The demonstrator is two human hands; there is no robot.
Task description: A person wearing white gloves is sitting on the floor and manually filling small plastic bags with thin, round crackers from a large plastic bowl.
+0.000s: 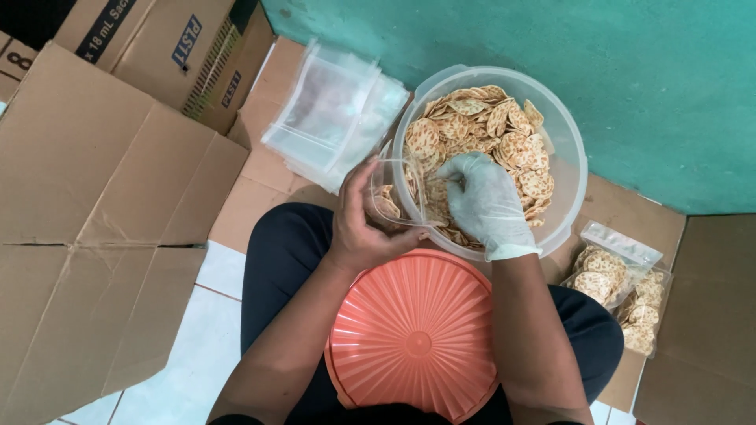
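A clear round plastic tub (568,142) holds many thin speckled round crackers (480,126). My bare left hand (364,228) holds a clear plastic pouch (396,193) open at the tub's near rim; a few crackers lie inside it. My right hand (484,201), in a white glove, reaches into the tub with its fingers closed on crackers at the pouch's mouth. An orange ribbed round lid (416,334) rests on my lap under both forearms.
A stack of empty clear pouches (331,114) lies left of the tub on cardboard. Two filled pouches (618,275) lie at the right. Flattened cardboard (102,220) and a closed box (157,47) cover the left. A teal wall (630,71) stands behind.
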